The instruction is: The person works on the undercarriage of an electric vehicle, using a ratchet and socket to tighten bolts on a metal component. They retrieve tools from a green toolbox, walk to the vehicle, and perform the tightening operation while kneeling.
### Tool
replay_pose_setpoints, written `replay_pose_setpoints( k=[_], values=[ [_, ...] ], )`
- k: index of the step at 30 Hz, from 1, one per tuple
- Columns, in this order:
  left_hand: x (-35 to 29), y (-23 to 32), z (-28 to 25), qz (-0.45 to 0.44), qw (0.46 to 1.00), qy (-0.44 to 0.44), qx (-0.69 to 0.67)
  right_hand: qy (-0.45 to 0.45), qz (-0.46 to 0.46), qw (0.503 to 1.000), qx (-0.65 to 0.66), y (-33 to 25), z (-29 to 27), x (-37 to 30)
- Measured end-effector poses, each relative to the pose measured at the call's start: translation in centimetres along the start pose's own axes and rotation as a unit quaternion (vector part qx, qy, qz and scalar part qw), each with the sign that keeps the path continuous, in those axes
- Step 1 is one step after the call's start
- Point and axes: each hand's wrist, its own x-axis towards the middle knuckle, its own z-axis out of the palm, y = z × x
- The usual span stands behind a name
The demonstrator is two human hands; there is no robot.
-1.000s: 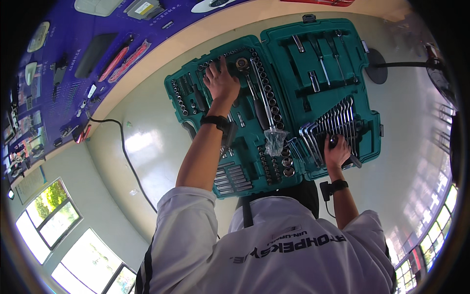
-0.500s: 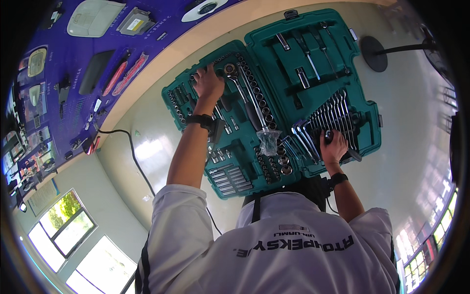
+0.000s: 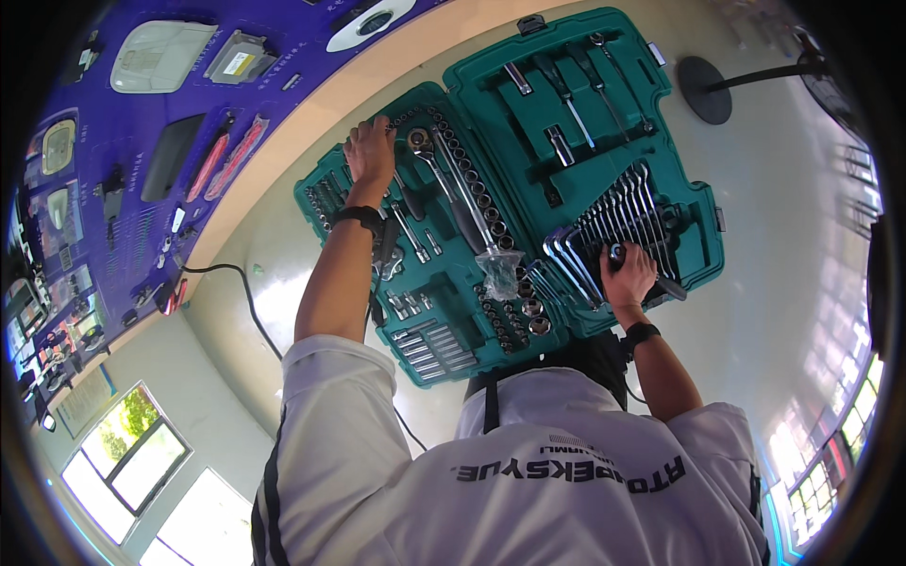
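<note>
In the head view, an open teal tool case lies flat, full of sockets and wrenches. The left hand rests on the socket tray's far edge, fingers curled together over it. The right hand closes its fingers around a slim metal tool beside the row of wrenches.

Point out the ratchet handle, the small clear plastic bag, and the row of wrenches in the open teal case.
Ratchet handle [image 3: 451, 189]: head view, mid-shaft.
Clear plastic bag [image 3: 498, 274]: head view, bag's middle.
Row of wrenches [image 3: 618, 209]: head view, on the middle shafts.
</note>
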Motion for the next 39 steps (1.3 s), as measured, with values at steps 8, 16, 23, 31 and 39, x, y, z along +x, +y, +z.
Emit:
replay_pose_setpoints(
  k=[8,16,23,31,39],
  values=[
    [1.8,0.0,-0.3,0.032,0.993,-0.070,0.087,-0.005,-0.006,1.000,0.007,0.1,-0.2,0.1],
    [1.3,-1.7,-2.0,-0.137,0.905,-0.047,-0.399,0.011,-0.017,1.000,0.009,0.0,-0.3,0.3],
    [-4.9,1.2,-8.2,-0.234,0.582,-0.041,-0.778,0.012,-0.019,1.000,0.007,0.0,-0.3,0.3],
    [-6.9,4.5,-10.8,-0.227,0.390,-0.013,-0.892,-0.005,-0.013,1.000,-0.006,-0.2,-0.2,0.0],
    [-1.2,1.6,-3.1,-0.290,0.797,0.028,-0.529,0.011,-0.036,0.999,-0.016,0.0,0.2,0.0]
  ],
)
